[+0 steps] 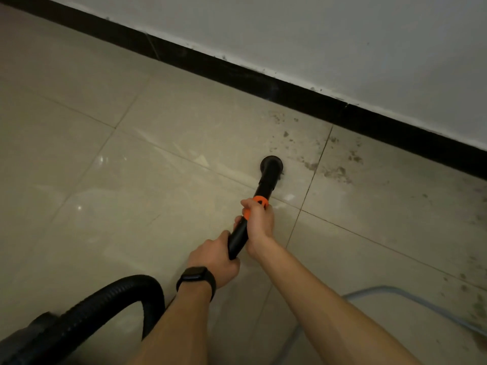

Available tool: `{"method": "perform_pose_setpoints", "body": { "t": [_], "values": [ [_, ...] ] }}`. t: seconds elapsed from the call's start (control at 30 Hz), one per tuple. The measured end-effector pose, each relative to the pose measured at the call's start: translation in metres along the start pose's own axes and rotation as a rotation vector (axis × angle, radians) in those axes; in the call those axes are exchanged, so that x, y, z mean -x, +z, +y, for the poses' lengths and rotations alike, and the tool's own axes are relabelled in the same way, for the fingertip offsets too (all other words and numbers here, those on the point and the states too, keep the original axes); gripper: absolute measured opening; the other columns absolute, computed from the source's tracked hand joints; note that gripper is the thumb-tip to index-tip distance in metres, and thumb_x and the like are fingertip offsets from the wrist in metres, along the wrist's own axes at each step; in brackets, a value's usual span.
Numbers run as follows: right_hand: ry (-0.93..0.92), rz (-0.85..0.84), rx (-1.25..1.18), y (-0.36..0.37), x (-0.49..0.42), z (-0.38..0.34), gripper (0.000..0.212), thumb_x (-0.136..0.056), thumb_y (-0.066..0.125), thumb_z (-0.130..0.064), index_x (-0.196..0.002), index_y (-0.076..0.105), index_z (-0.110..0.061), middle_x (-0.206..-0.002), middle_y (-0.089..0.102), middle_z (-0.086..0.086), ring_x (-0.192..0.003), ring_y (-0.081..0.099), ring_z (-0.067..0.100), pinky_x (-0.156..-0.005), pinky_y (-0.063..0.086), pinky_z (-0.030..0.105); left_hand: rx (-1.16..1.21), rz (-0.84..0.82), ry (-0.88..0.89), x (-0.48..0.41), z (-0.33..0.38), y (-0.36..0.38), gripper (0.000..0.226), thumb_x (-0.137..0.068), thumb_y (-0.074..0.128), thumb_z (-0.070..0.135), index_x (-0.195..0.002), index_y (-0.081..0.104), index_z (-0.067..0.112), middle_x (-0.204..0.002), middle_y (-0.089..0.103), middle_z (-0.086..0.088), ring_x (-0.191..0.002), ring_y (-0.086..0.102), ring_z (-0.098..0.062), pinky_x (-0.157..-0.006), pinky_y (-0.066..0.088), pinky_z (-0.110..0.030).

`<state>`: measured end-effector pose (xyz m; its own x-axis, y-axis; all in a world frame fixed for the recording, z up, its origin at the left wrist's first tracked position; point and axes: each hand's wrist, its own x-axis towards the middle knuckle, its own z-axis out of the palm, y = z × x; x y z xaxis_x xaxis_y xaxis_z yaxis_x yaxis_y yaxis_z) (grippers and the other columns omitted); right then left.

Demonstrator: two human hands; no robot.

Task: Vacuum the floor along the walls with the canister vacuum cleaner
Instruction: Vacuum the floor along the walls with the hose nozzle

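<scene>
Vacuum pipe (266,184) touches the floor (158,185) near the wall (316,35); left hand (216,262) and right hand (259,223) both squeeze it; dirt (334,171) on the right may get missed if the hose (118,288) tugs back.

We see a glossy beige tiled floor (131,185) with thin dark grout lines (311,177). A white wall (342,35) runs diagonally from top left to right, scuffed low down, with black skirting (290,91) along its foot. We note dark grimy stains (334,172) on the tiles near the skirting, right side. Light is dim — a few small glare spots (101,159) on the left tiles.
</scene>
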<state>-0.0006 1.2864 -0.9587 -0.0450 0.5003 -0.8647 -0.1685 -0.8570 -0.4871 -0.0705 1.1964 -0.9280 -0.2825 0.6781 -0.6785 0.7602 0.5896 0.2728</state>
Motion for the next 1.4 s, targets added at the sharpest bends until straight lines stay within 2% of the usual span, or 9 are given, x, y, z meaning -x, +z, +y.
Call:
{"method": "perform_pose_setpoints", "body": {
  "t": [0.1,0.37,0.47,0.57,0.8,1.07,1.2,1.4],
  "values": [
    [-0.044,-0.009,-0.001,0.003,-0.012,0.008,0.031,-0.087,0.075,-0.013,-0.112,0.057,-0.009,-0.068,0.054,0.003,-0.044,0.052,0.016,-0.050,0.049,0.029,-0.054,0.053,0.028,-0.006,-0.006,0.009,0.025,-0.084,0.055,0.030,-0.102,0.039,0.028,-0.080,0.055,0.004,-0.073,0.060,-0.022,-0.068,0.054,-0.034],
    [-0.063,-0.092,0.058,0.001,-0.007,-0.002,0.026,-0.087,0.073,-0.009,-0.105,0.055,-0.009,-0.071,0.056,0.005,-0.047,0.054,0.017,-0.052,0.050,0.032,-0.047,0.086,0.044,-0.005,0.002,0.007,0.028,-0.081,0.057,0.032,-0.107,0.047,0.027,-0.081,0.052,0.004,-0.079,0.058,-0.023,-0.068,0.047,-0.030],
    [-0.060,-0.150,0.027,0.006,-0.002,-0.010,0.025,-0.087,0.077,-0.012,-0.099,0.056,-0.009,-0.067,0.058,0.005,-0.051,0.055,0.018,-0.055,0.052,0.033,-0.044,0.119,0.042,-0.008,0.003,-0.004,0.030,-0.080,0.057,0.033,-0.108,0.050,0.027,-0.081,0.056,0.004,-0.079,0.061,-0.023,-0.069,0.051,-0.031],
    [-0.050,-0.197,-0.040,0.010,0.004,-0.012,0.019,-0.094,0.073,-0.014,-0.090,0.055,-0.010,-0.061,0.056,0.003,-0.049,0.053,0.017,-0.053,0.049,0.031,-0.039,0.150,0.036,-0.011,0.006,-0.011,0.037,-0.080,0.057,0.034,-0.115,0.049,0.028,-0.085,0.061,0.002,-0.080,0.063,-0.023,-0.074,0.054,-0.033],
    [-0.073,-0.100,-0.039,0.008,-0.004,-0.014,0.021,-0.094,0.074,-0.022,-0.088,0.057,-0.012,-0.062,0.055,0.001,-0.048,0.049,0.016,-0.050,0.047,0.029,-0.090,0.154,0.073,-0.017,0.015,-0.006,0.036,-0.085,0.055,0.036,-0.118,0.047,0.022,-0.097,0.064,-0.002,-0.088,0.064,-0.025,-0.077,0.054,-0.035],
    [-0.142,-0.066,-0.003,0.019,-0.027,-0.034,0.019,-0.091,0.075,-0.019,-0.093,0.058,-0.011,-0.061,0.055,0.002,-0.045,0.049,0.014,-0.045,0.045,0.027,-0.011,0.101,0.077,-0.043,0.025,-0.016,0.036,-0.085,0.056,0.032,-0.117,0.045,0.021,-0.092,0.059,0.000,-0.080,0.059,-0.023,-0.073,0.052,-0.035],
    [-0.180,-0.057,0.007,0.027,-0.039,-0.047,0.020,-0.092,0.075,-0.021,-0.090,0.057,-0.012,-0.064,0.056,0.002,-0.045,0.048,0.013,-0.044,0.044,0.026,0.129,0.023,0.040,-0.061,0.027,-0.025,0.031,-0.078,0.060,0.032,-0.106,0.049,0.025,-0.091,0.060,0.001,-0.080,0.062,-0.020,-0.074,0.055,-0.036],
    [-0.218,-0.043,-0.023,0.033,-0.058,-0.077,0.021,-0.092,0.076,-0.023,-0.089,0.058,-0.012,-0.065,0.057,0.001,-0.046,0.049,0.013,-0.047,0.046,0.028,0.375,-0.057,0.042,-0.090,0.029,-0.032,0.017,-0.070,0.066,0.028,-0.084,0.056,0.027,-0.082,0.065,0.001,-0.072,0.064,-0.017,-0.058,0.049,-0.026]
  ]
}}
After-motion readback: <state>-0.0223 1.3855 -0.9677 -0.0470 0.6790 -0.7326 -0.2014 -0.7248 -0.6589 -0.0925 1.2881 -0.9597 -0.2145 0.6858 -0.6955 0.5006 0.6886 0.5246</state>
